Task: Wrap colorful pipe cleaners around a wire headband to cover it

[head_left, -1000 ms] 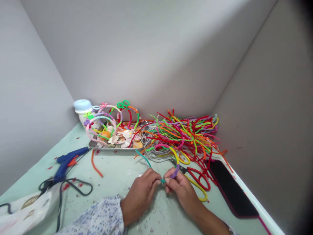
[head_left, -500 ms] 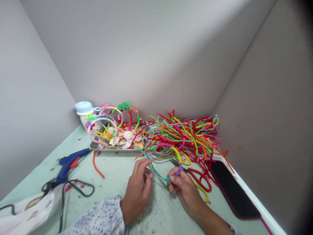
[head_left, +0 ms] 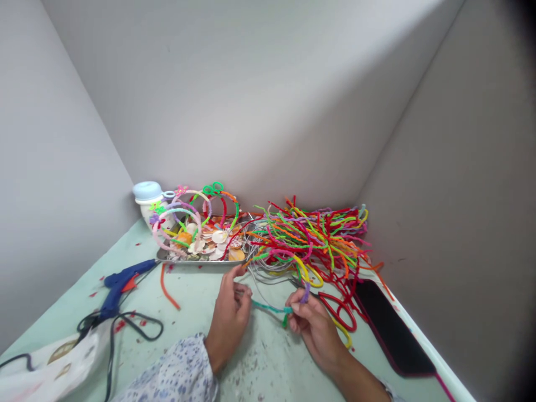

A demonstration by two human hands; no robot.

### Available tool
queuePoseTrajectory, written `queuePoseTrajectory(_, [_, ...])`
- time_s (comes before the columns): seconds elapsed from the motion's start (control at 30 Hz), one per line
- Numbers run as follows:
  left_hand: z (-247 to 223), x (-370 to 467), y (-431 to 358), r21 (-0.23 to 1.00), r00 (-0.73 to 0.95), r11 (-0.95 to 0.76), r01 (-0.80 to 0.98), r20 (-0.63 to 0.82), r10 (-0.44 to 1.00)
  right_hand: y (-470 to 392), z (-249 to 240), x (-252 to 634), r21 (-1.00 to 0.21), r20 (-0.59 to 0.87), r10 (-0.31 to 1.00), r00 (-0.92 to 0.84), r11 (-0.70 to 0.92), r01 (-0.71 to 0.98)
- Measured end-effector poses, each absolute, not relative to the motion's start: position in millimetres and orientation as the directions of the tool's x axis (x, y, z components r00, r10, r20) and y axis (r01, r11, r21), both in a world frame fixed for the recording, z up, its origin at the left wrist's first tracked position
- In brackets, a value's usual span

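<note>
My right hand [head_left: 307,324] pinches a band of wrapped pipe cleaner, whose purple part [head_left: 305,292] and yellow and pink parts curve up and back. From its fingertips a teal pipe cleaner [head_left: 268,306] stretches left to my left hand [head_left: 232,312], whose fingers are curled round its far end. A thin grey wire [head_left: 258,287] runs beside the hands. Below the right fingertips a small green end [head_left: 285,321] sticks out.
A metal tray [head_left: 201,262] holds shells and colourful headbands. Pipe cleaners [head_left: 322,234] lie heaped behind my right hand, with red-handled scissors [head_left: 341,312] and a phone [head_left: 393,329] at the right. A blue glue gun [head_left: 115,290] and cable lie left.
My left hand has moved slightly left and closed on the teal pipe cleaner, which now runs straighter between the hands. The view has shifted a little.
</note>
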State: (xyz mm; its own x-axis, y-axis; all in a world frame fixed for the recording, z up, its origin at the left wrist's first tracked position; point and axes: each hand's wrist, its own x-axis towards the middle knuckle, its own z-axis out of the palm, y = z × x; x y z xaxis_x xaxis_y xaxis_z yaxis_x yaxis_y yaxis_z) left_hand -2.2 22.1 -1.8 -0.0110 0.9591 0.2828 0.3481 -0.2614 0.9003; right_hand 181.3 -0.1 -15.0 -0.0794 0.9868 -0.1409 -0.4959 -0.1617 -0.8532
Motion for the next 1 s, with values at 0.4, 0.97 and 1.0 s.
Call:
queuePoseTrajectory(0.4, [5,13,-2,0.925,0.322,-0.308,0.222,0.228,0.919,-3,-13,177,-0.816,-0.121,0.978,-0.171,-0.196,-0.544])
queuePoseTrajectory(0.97, [-2,9,4,0.968,0.283,-0.184,0.17,0.131,0.95,-5,-17,175,-0.884,-0.116,0.965,-0.234,-0.208,-0.418])
queuePoseTrajectory(1.0, [-2,9,4,0.972,0.279,-0.169,0.164,0.119,0.953,-5,-18,175,-0.896,-0.112,0.966,-0.232,-0.199,-0.397])
